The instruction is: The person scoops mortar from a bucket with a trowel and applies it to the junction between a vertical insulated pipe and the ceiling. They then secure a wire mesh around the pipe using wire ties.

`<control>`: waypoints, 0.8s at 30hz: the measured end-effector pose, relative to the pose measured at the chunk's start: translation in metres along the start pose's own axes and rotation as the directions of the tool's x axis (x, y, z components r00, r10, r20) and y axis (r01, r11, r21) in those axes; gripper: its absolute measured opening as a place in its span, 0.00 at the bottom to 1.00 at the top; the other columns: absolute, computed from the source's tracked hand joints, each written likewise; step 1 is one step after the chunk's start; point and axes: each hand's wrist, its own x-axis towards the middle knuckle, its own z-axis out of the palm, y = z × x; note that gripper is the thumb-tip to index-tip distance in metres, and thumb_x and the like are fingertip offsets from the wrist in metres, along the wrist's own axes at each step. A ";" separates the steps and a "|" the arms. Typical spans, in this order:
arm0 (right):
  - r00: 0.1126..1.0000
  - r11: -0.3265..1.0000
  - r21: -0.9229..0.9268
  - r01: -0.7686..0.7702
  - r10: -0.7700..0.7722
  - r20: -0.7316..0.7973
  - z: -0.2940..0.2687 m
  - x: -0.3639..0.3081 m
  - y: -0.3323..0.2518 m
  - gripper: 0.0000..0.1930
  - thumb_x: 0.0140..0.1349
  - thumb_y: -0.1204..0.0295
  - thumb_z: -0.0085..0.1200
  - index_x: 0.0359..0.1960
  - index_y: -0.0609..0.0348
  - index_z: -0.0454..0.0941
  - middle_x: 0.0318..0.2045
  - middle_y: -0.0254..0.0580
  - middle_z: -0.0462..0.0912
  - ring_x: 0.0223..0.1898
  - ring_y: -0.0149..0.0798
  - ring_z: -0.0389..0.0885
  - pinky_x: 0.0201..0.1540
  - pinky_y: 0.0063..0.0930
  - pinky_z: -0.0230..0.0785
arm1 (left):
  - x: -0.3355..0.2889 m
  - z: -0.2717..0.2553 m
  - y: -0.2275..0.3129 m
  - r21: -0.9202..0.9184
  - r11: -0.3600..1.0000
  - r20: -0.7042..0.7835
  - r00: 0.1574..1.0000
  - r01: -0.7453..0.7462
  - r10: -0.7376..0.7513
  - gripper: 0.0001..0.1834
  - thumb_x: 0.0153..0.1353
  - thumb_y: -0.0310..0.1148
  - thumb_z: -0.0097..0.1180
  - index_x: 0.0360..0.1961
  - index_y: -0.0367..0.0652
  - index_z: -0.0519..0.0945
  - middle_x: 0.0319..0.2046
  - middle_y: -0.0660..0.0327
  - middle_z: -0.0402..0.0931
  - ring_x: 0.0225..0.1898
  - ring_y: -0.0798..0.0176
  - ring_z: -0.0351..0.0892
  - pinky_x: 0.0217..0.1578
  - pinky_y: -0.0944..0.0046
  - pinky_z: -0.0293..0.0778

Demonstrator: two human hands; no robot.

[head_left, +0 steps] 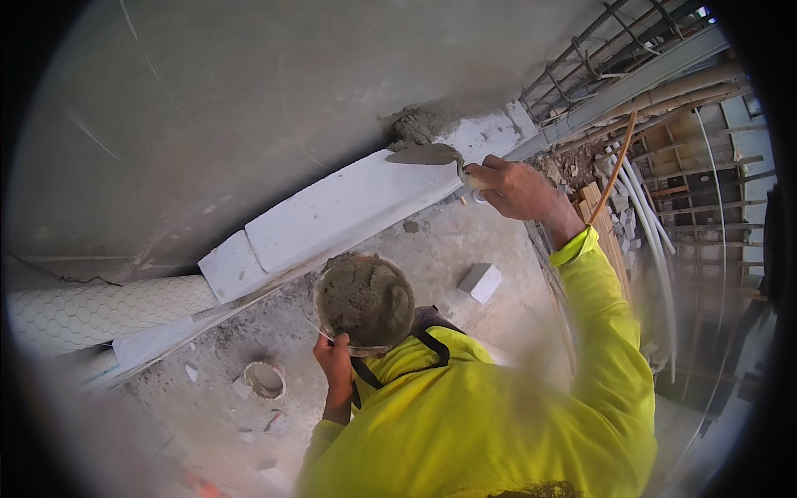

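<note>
from my remote seat i see the right hand (519, 189) wrapped round the trowel (423, 154), blade over the row of white blocks (332, 203), right by a grey mortar lump (418, 124) at the wall (207, 108); blade contact, i can't tell. the left hand (334, 361) grips the rim of the bucket (409, 300), plenty of wet mortar (357, 297) inside.

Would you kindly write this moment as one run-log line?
left hand: mortar bucket, held by rim; right hand: pointed trowel, blade over white block row; mortar heap: row's far edge; loose white block: on floor
</note>
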 end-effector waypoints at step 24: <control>0.853 0.758 0.431 -0.489 0.520 0.053 -0.022 -0.027 0.022 0.21 0.68 0.67 0.48 0.61 0.58 0.71 0.33 0.46 0.80 0.26 0.39 0.82 0.31 0.35 0.77 | -0.012 0.004 -0.003 -0.020 0.998 -0.098 0.994 -0.053 0.051 0.27 0.53 0.22 0.53 0.57 0.34 0.77 0.43 0.61 0.81 0.36 0.68 0.80 0.32 0.70 0.76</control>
